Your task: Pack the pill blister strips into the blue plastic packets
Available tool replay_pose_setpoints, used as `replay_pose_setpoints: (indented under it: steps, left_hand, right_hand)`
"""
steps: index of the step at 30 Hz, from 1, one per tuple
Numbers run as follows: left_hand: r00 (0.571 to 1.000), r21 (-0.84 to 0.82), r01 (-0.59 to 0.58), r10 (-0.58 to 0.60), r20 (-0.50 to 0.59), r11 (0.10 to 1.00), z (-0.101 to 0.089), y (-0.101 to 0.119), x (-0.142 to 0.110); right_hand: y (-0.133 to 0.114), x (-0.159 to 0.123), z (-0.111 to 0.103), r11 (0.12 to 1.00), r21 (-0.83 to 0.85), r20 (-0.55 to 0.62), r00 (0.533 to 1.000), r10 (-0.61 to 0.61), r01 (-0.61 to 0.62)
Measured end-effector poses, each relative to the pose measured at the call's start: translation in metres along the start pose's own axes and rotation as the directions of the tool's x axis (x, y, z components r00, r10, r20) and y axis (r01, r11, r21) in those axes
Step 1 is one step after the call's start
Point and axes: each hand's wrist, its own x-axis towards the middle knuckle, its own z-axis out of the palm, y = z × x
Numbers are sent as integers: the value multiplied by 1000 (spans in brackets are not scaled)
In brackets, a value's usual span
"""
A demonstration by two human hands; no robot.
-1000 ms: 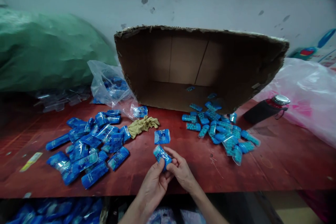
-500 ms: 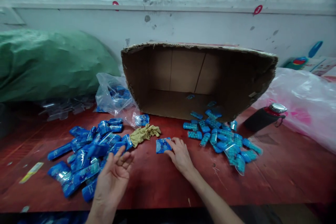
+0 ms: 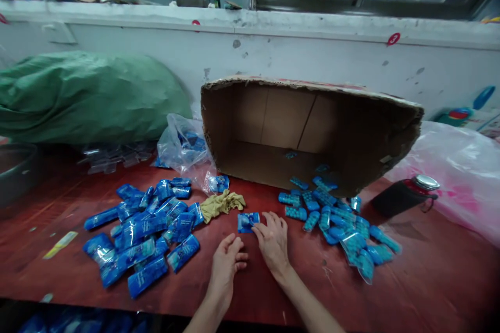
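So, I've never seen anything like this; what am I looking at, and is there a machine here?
There is no robot: these are a person's own bare hands, and every picture comes from one camera worn on that person's head, looking forward and down. On the red table lie glossy blue packets on the left and blue-green packs on the right, some reaching into an open cardboard box. A crumpled yellowish cloth lies between the groups, and a dark bottle is at the far right. The right hand touches a single blue packet; I can't tell whether it grips it. The left hand shows nothing in it.
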Motion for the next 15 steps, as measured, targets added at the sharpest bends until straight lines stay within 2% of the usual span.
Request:
replay_pose_setpoints:
  steps: [4,7,9,11,13,15]
  left_hand:
    - [993,8,-3,2,119,1000,9,-2,3]
    - [986,-15,-19,21,166,1000,8,-4,2]
    - [983,-44,-17,24,184,999,6,-5,2]
    - [980,-52,-3,13,200,999,6,-7,2]
    - [980,-31,-18,24,197,999,7,-10,3]
    - [983,64,-76,64,171,995,8,-11,4]
  right_hand:
    - [-16,-15,-20,985,166,15,999,-49,46]
    - [-22,-25,-24,904,427,58,998,2,-27]
    - [-21,-28,-19,749,643,152,985,77,-158]
    - [-19,-29,-10,512,797,280,947,155,-320]
    - [-18,-27,-1,319,845,384,902,195,-429]
    - [-18,-24,4,231,848,434,875,215,-477]
